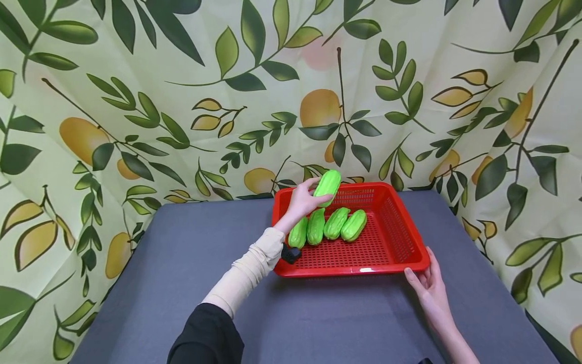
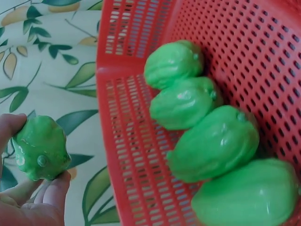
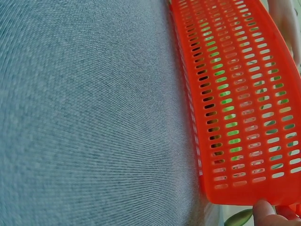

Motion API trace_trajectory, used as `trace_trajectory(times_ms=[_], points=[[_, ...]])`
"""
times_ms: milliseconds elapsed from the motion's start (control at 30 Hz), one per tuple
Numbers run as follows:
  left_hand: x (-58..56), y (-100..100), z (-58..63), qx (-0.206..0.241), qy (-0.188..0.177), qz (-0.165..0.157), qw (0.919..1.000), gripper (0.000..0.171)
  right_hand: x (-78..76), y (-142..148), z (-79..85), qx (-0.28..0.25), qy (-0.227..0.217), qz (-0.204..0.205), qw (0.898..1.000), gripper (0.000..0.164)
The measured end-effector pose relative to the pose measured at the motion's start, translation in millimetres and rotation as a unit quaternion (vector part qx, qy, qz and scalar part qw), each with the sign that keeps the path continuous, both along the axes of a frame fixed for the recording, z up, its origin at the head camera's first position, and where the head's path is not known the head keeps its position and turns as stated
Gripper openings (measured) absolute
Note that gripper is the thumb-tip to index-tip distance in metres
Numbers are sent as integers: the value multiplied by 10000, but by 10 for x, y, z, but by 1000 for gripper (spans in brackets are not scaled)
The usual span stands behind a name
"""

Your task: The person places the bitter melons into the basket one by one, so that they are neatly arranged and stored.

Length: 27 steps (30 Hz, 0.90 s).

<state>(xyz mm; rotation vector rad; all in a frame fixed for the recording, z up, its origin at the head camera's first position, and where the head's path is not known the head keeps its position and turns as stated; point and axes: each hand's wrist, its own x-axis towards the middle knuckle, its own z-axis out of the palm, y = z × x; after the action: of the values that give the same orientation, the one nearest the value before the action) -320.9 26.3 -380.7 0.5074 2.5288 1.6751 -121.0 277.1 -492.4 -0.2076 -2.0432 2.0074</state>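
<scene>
My left hand (image 1: 303,201) grips a ridged green gourd (image 1: 328,188) between thumb and fingers, raised above the back left part of a red plastic basket (image 1: 350,269). In the left wrist view, the held gourd (image 2: 41,148) shows its nubbed end, with the fingertips round its sides. Several similar gourds (image 1: 337,223) lie side by side in a row in the basket's left half. My right hand (image 1: 431,284) holds the basket's front right corner, thumb on the front and fingers round the side. The right wrist view shows the thumb and fingers at that corner of the slotted wall (image 3: 247,117).
The basket stands on a table with a dark grey-blue cloth (image 1: 200,247), near its back edge. Behind and beside the table hangs a curtain (image 1: 273,91) printed with leaves and fruit. A small black device (image 1: 291,254) is on the left wrist.
</scene>
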Motion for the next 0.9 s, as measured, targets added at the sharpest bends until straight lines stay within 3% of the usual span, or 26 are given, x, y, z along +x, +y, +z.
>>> trace_trajectory(times_ms=[467,900], points=[[40,403,-142,-360,13,-184,9992,60,-16,-10,0,-27,19,-23,10000,82],[-35,605,-305,-732,208,-383,9964,60,-8,-10,4,21,37,-49,10000,82]])
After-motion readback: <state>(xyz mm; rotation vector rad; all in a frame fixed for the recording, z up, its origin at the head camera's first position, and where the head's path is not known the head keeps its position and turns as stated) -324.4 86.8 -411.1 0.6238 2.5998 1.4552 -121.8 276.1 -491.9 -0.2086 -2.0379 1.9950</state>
